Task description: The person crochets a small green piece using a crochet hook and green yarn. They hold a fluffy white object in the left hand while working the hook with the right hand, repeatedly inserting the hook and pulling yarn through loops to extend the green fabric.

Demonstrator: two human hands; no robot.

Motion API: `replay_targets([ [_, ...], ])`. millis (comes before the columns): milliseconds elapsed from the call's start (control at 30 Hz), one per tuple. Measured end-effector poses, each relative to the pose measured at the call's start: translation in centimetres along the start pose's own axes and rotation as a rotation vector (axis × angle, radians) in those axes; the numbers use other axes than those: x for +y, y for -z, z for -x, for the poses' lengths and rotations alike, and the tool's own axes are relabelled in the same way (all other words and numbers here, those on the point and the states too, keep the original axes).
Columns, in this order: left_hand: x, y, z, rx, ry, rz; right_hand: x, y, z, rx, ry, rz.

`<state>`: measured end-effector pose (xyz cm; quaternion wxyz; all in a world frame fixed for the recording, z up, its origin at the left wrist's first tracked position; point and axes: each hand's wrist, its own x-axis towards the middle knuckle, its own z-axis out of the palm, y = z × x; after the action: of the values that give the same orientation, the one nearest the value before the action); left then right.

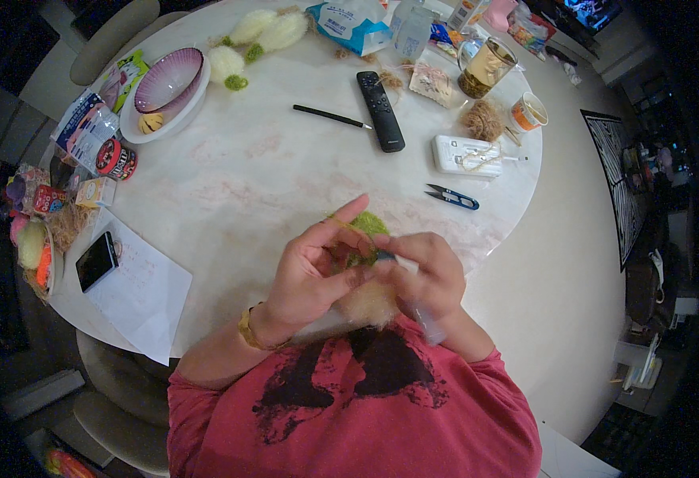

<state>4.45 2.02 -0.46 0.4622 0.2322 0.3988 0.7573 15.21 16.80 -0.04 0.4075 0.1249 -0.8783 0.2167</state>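
Close to my chest, my left hand (pixel 304 272) pinches a small fuzzy green crochet piece (pixel 369 223) between thumb and fingers. A thin yellow-green strand runs over its raised index finger. My right hand (pixel 436 269) meets it from the other side, gripping what looks like a crochet hook with a pale translucent handle (pixel 430 328) that sticks out below the palm. Motion blurs the right fingers, and the hook's tip is hidden among the green loops. Beneath both hands hangs fuzzy beige yarn work (pixel 370 302), partly covered by them.
Blue thread snips (pixel 454 196), a white charger (pixel 467 156), a remote control (pixel 380 112) and a black pen (pixel 331 116) lie beyond my hands. A glass mug (pixel 487 69) stands far right. At left are a phone (pixel 97 262) on paper (pixel 158 287) and a white bowl (pixel 173 128).
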Motion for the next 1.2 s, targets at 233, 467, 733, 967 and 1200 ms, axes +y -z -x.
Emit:
replay_targets([
  [233, 0.8, 0.5, -0.2, -0.068, 0.226, 0.275, 0.2, -1.8, 0.5, 0.343, -0.384, -0.957],
  [467, 1.2, 1.6, -0.8, -0.277, 0.271, 0.327, 1.1, -1.4, 0.7, 0.451, -0.857, -1.562],
  [733, 0.7, 1.5, -1.1, -0.232, 0.117, -0.019, 0.5, -1.4, 0.6, 0.37, -1.109, -1.77],
  [967, 0.8, 0.8, -0.4, -0.064, 0.129, -0.018, -0.3, -2.4, 1.6, 0.297, -0.924, -1.445],
  [1200, 0.8, 1.4, -0.2, -0.087, 0.202, -0.064, 0.4, -2.2, 2.0, 0.189, -1.051, -1.646],
])
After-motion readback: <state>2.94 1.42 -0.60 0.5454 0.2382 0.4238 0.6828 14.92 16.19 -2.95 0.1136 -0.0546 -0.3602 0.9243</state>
